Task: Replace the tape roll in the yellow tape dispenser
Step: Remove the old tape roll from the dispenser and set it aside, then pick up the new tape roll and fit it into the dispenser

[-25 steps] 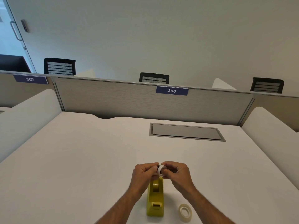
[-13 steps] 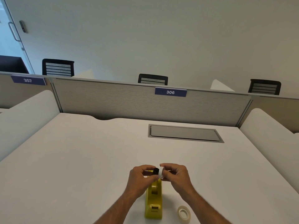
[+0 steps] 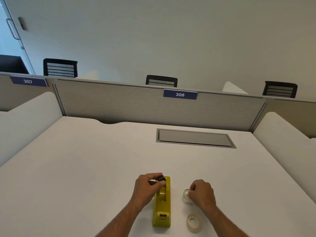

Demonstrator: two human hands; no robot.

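The yellow tape dispenser (image 3: 162, 209) stands on the white desk (image 3: 85, 168) near the front edge, its roll slot showing no tape. My left hand (image 3: 147, 187) hovers over its far end, pinching the small black spool core (image 3: 161, 178). To the right of the dispenser, my right hand (image 3: 201, 194) holds a thin white tape ring (image 3: 186, 194) down at the desk surface. A fuller clear tape roll (image 3: 193, 222) lies flat on the desk, just in front of my right hand.
A grey cable hatch (image 3: 195, 138) is set into the desk further back. A fabric partition (image 3: 119, 103) labelled 306 closes the far side, and white side dividers (image 3: 283, 134) flank the desk.
My hands were together above the dispenser, pulling the white ring off the black core. Now they are apart: the right hand carried the ring down to the right, the left kept the core.
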